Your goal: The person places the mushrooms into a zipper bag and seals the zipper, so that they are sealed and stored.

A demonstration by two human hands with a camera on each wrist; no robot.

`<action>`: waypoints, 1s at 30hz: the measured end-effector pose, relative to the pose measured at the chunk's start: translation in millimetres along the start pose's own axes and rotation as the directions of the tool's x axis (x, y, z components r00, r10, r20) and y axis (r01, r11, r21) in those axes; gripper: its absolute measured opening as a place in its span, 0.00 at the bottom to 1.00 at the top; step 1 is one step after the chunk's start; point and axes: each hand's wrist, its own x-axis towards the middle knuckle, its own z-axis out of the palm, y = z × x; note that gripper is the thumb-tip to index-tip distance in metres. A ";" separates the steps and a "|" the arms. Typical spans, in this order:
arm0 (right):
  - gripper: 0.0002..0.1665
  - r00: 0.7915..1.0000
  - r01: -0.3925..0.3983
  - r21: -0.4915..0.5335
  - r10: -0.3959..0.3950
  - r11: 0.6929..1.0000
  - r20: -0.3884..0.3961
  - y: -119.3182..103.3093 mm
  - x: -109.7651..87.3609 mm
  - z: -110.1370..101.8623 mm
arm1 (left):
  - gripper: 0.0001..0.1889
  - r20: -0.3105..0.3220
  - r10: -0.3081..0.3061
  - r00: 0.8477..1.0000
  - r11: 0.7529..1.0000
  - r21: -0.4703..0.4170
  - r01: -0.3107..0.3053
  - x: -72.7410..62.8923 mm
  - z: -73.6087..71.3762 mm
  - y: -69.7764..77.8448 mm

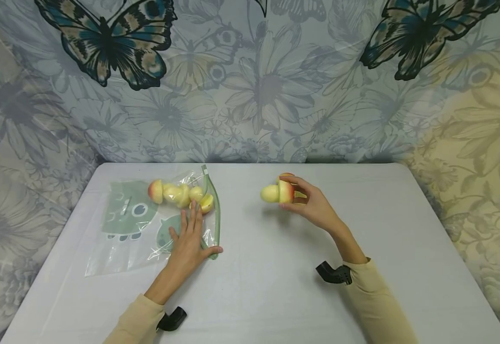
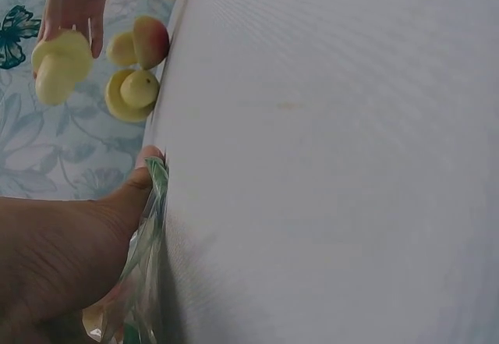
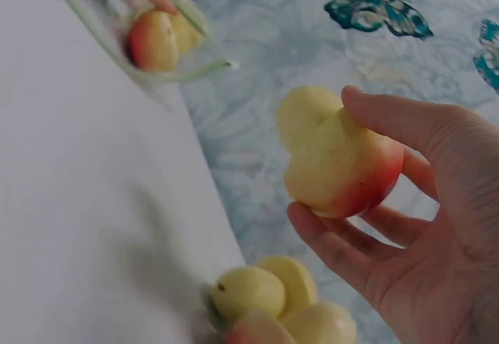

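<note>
A clear plastic zip bag point(image 1: 121, 260) with green prints lies flat, its green-edged mouth point(image 1: 217, 215) towards the right. Inside it are several yellow-and-red, peach-like pieces point(image 1: 170, 193) with rounded knobs. My left hand point(image 1: 187, 246) rests on the bag near the mouth, fingers extended and thumb by the green edge. Further right, my right hand point(image 1: 319, 208) grips a similar piece point(image 3: 343, 164) between thumb and fingers, knob to the left. Two more such pieces, one red-sided point(image 2: 150, 42) and one yellow point(image 2: 117, 98), sit on the table near the right hand, mostly hidden by it in the head view.
A white-covered table point(image 1: 258, 296) carries everything. Behind its far edge hangs a floral backdrop point(image 1: 250, 119) with large butterflies. A black wrist mount point(image 1: 335, 274) sticks out from the right sleeve and another point(image 1: 172, 319) from the left.
</note>
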 end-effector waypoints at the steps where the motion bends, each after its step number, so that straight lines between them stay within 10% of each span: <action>1: 0.39 1.000 0.003 0.003 -0.003 1.000 0.003 -0.3 1.9 4.2 | 0.68 0.003 -0.003 1.000 1.000 0.003 0.003 0.1 -0.3 0.2; 30: 0.37 0.999 -0.032 -0.007 0.032 0.999 0.037 22.1 51.3 95.0 | 0.69 0.022 -0.010 1.000 1.000 0.004 0.010 1.5 -2.5 1.2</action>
